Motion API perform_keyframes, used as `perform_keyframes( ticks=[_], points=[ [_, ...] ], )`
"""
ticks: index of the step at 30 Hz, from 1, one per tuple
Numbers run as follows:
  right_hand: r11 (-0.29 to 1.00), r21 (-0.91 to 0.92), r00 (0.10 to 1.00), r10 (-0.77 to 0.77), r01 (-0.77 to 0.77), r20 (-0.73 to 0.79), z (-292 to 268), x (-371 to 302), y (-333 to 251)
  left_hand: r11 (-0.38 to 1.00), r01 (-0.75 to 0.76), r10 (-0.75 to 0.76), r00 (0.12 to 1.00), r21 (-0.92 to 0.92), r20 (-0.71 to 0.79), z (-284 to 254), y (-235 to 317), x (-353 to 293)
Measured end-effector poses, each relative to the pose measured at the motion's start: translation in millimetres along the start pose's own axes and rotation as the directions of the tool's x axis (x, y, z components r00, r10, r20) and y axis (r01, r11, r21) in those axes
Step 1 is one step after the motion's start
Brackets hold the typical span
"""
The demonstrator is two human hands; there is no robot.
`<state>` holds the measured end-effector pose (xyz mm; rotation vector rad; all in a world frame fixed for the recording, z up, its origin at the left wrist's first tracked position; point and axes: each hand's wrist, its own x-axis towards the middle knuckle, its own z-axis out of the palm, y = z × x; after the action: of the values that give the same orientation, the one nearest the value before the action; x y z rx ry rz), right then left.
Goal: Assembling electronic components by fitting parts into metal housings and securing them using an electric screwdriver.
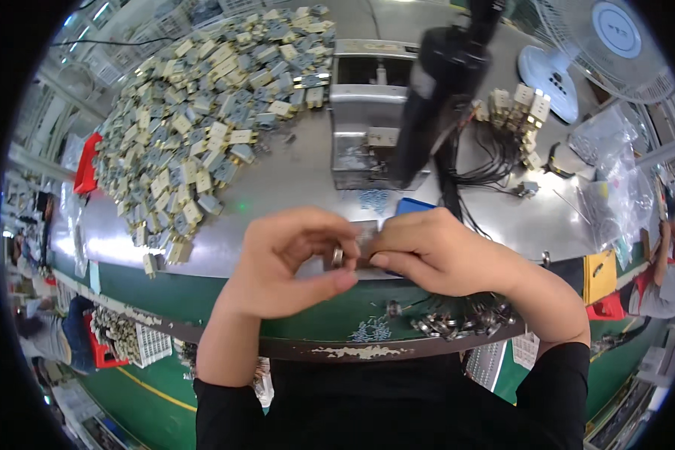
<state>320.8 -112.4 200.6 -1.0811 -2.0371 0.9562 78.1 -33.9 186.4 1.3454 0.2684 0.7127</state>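
My left hand [289, 259] is curled over the front of the bench. A small round metal part [337, 258] shows inside its bent fingers, with thumb and fingertips around it. Close beside it on the right, my right hand [435, 251] is closed in a pinch, and what its fingertips hold is hidden. A small grey metal piece [365, 232] shows between the two hands. Behind the right hand, a blue tray [414, 205] is partly covered. Small blue screws [373, 200] lie in a patch just beyond the hands.
Many cream and grey connector blocks [202, 124] are heaped at left. A metal machine [371, 97] with a black cylinder [442, 90] stands ahead. Black cables [476, 169] and a fan [555, 75] are right. Round metal parts [465, 322] and more screws [371, 330] lie near.
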Motion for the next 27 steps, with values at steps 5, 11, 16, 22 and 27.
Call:
perform_keyframes(
  ticks=[5,11,16,22,27],
  points=[
    [0.992,-0.109,0.991,0.045,-0.059,-0.127,22,9,-4,0.999,0.040,-0.040,0.999,0.013,-0.009,-29,-28,-15],
    [0.993,-0.114,0.985,0.005,-0.025,-0.171,31,18,-3,0.995,-0.048,0.049,0.999,-0.090,0.014,-44,-42,-23],
    [0.946,-0.322,0.984,-0.089,0.034,-0.156,30,17,7,0.858,0.393,-0.394,0.917,-0.331,0.065,-48,-41,-14],
    [0.909,-0.409,0.976,-0.156,0.082,-0.151,29,15,19,0.854,0.496,-0.465,0.863,-0.156,0.197,-55,-49,-15],
    [0.995,-0.094,0.956,-0.048,0.021,-0.289,24,17,17,0.923,0.305,-0.277,0.950,-0.234,0.147,-35,-56,-16]
  ],
)
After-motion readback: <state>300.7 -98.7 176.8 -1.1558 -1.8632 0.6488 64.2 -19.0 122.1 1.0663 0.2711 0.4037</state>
